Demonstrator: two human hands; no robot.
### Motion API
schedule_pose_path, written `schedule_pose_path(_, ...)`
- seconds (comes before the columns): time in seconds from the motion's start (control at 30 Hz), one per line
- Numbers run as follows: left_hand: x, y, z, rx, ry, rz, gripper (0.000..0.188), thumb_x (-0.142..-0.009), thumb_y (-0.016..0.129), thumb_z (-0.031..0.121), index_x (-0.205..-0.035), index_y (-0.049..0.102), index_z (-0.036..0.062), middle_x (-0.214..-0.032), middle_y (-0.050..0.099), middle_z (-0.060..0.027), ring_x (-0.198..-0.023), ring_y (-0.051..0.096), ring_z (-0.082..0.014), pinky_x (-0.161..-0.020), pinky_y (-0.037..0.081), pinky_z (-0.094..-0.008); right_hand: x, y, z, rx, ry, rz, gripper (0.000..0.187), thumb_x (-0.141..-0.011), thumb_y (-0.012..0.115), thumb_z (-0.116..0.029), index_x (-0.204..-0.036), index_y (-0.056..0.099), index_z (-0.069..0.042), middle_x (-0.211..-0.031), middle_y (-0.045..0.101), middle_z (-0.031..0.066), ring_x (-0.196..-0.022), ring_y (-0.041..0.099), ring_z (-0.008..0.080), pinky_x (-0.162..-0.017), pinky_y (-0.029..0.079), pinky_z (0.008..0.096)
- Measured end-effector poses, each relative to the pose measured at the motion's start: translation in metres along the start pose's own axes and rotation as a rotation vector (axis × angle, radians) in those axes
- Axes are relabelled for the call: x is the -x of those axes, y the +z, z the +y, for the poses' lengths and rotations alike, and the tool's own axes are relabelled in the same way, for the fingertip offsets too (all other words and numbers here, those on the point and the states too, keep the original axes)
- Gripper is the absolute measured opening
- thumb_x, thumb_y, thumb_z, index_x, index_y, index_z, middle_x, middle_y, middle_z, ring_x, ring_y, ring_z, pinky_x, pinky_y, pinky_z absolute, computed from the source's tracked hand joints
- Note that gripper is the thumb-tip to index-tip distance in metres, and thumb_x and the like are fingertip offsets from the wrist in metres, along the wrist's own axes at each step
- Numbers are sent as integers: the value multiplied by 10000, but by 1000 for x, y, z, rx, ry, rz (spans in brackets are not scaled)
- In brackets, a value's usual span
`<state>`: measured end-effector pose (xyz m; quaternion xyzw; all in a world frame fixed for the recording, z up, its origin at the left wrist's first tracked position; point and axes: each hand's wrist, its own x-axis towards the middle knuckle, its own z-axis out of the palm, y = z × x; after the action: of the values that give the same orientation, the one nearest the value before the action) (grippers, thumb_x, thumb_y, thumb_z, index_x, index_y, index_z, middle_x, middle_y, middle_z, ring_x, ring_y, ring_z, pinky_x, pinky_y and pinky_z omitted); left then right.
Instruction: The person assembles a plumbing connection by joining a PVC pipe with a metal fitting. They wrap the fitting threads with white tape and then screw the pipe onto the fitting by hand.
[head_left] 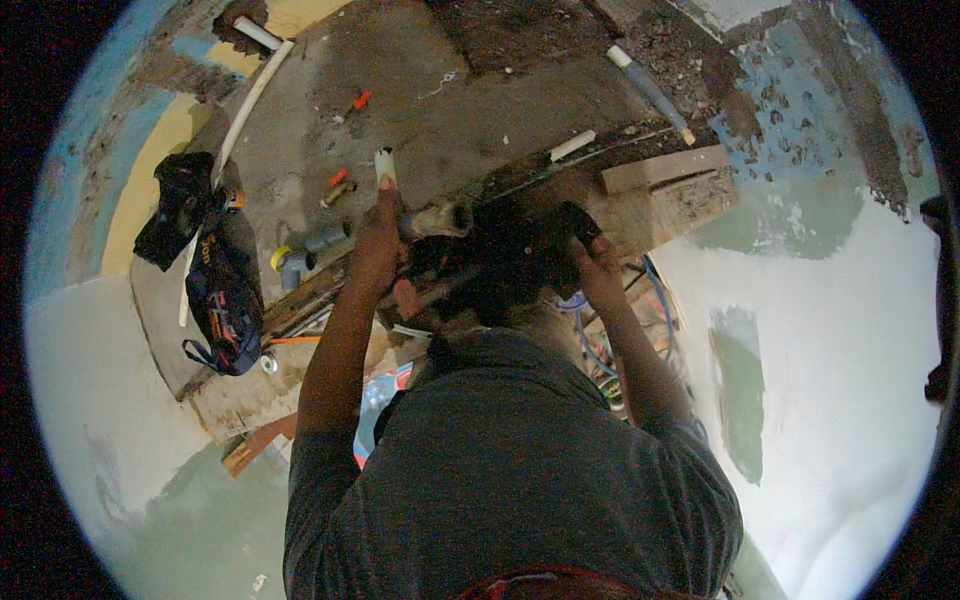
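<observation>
My left hand (pixel 376 235) is closed around a short white pipe piece (pixel 385 163), which sticks up past my fingers over the grey slab. My right hand (pixel 597 265) grips a black object (pixel 574 220); shadow hides its kind. Between my hands, a wide tan pipe end (pixel 445 219) lies in deep shade. Left of my left hand are a grey pipe piece (pixel 328 237) and a grey fitting with a yellow rim (pixel 291 266). Just beyond them sit a small brass-coloured fitting (pixel 337 195) and an orange piece (pixel 338 177).
A dark tool bag (pixel 225 300) and a black bag (pixel 174 212) lie at the left, beside a long white pipe (pixel 252 112). A wooden board (pixel 665 170) and a grey-and-white pipe (pixel 650 92) are at the right. Blue hose (pixel 660 290) loops below my right hand.
</observation>
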<state>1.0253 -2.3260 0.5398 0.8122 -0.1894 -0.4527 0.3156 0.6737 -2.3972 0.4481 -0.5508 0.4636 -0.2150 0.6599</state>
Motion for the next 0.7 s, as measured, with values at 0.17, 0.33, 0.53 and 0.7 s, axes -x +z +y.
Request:
schedule_pose_path(0.17,4,-3,9,213,25,-87,885,-976,389,834,-1097,651,-2,-691,534,-53,-579,534,-180,-515,414,-377,18,9,8,-34,-300,274,456,-1007,688,-341,-1342,629,-37,-1237,698,103,-1081,673,234,-948,553,394)
schedule_pose_path(0.33,5,14,-4,-72,-3,-97,921,-977,366,838,-1137,650,-24,-637,547,-73,-511,538,-205,-515,438,-391,22,39,-8,-122,-233,140,218,-1026,653,-121,-1227,664,-36,-1107,729,19,-988,657,159,-889,540,345)
schedule_pose_path(0.53,-14,27,-36,-128,105,-133,935,-990,348,820,-1135,668,-47,-657,604,-128,-530,605,-250,-557,480,-436,37,70,-22,320,-423,65,235,-1003,665,-148,-1226,686,-77,-1143,717,93,-1071,660,257,-940,530,404)
schedule_pose_path(0.7,-14,23,-38,-154,156,-205,877,-1010,375,782,-1049,683,-38,-695,619,-147,-535,619,-267,-563,487,-453,48,81,-28,822,-631,215,276,-960,698,-315,-1046,713,-53,-1025,702,208,-970,644,428,-884,518,544)
